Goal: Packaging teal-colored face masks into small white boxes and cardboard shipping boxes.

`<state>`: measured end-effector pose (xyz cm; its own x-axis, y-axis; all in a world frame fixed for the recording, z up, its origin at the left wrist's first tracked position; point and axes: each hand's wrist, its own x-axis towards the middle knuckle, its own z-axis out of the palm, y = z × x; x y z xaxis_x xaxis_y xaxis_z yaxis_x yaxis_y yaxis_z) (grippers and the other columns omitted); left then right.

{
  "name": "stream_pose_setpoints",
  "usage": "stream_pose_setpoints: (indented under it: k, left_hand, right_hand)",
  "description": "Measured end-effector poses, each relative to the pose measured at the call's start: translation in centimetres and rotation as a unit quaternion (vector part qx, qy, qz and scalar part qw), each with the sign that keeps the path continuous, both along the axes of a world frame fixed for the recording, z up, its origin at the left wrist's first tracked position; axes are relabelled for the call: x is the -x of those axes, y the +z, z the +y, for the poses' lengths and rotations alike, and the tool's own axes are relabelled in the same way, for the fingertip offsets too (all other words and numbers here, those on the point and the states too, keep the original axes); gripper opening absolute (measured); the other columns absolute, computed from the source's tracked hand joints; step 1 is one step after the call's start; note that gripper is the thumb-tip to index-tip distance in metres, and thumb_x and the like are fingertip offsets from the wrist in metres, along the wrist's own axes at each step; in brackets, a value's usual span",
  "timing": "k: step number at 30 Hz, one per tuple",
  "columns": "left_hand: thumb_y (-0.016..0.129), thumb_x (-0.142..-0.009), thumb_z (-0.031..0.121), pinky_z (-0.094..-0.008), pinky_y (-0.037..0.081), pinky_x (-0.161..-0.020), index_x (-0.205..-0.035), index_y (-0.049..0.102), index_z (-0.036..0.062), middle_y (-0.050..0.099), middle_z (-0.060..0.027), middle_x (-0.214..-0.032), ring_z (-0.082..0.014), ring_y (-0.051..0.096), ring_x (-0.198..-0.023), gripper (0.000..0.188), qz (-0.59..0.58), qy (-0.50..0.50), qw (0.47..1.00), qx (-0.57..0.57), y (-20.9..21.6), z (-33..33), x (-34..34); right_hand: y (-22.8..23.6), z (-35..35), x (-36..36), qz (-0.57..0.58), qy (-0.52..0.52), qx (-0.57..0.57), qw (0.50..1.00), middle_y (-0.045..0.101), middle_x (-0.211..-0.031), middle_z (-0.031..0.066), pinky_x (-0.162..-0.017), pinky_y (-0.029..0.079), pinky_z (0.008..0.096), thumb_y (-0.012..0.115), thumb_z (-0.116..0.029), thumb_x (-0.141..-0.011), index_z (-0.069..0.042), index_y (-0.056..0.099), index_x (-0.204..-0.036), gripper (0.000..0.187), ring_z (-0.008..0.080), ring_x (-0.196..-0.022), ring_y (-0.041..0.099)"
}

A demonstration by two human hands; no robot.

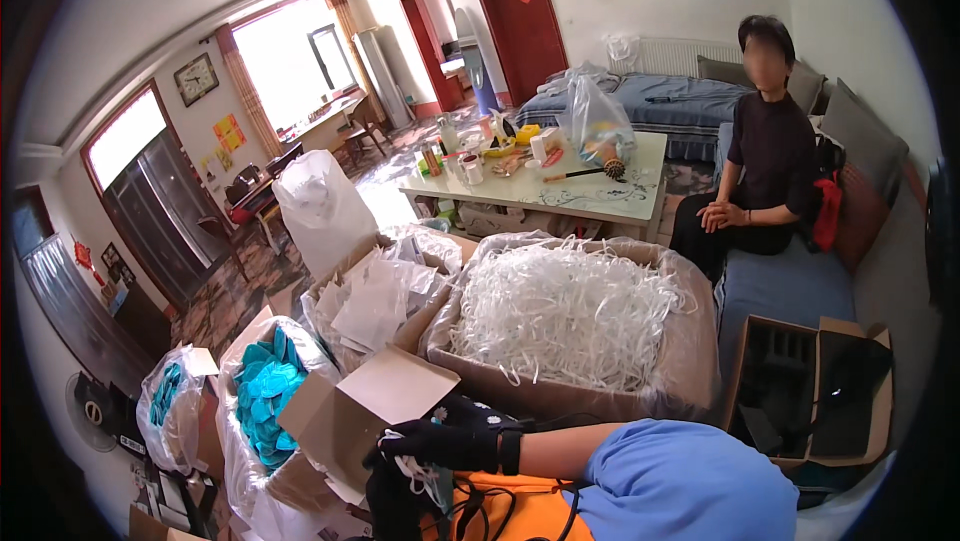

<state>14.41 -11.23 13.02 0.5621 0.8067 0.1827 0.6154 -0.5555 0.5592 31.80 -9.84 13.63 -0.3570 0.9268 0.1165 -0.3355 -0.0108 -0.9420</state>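
My right hand (445, 444), in a black glove, reaches across from the right at the bottom of the view. Its fingers are closed on a bunch of thin white straps (415, 468) that hang down beside a small pale blue-grey piece (437, 489). Just below, my left hand (393, 497), also black-gloved, is close to the same piece. Its fingers merge with the dark surroundings and cannot be made out. Under the hands lies orange cloth (515, 503) crossed by black cords (480, 511). An open cardboard box (345, 431) stands just left of my hands.
Ahead sits a large plastic-lined box (530, 393) heaped with white strips (565, 311). Left of it are a box of white sheets (375, 301) and bags of teal pieces (268, 391). A cluttered table (450, 181) stands beyond; a person (775, 156) sits at right near an open box (770, 386).
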Motion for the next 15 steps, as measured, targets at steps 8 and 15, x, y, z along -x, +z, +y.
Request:
stream_pose_setpoints:
  k: [8,15]
  left_hand:
    - [0.057,-0.09,0.014,-0.0301,0.049,-0.078,-0.096,0.065,0.0048,0.063,-0.004,-0.091,-0.0128,0.06,-0.081,0.013,-0.157,-0.05,0.914,0.37,-0.8,-0.3,7.6]
    - [0.062,-0.088,0.014,-0.0278,0.051,-0.076,-0.092,0.064,0.004,0.063,-0.0038,-0.09,-0.0123,0.061,-0.082,0.011,-0.103,0.176,0.963,0.174,-3.1,-3.7,20.7]
  right_hand:
    - [0.3,-2.8,2.6,0.021,0.083,0.102,0.991,0.061,-0.068,0.0039,-0.054,0.044,0.0233,0.043,-0.036,-0.098,-0.005,0.061,-0.088,0.037,0.0114,-0.059,0.057]
    - [-1.5,-2.8,-3.2,0.027,-0.055,0.091,0.994,0.061,-0.105,0.0042,-0.081,0.049,0.0287,0.043,-0.032,-0.098,-0.007,0.056,-0.119,0.034,0.0145,-0.089,0.06]
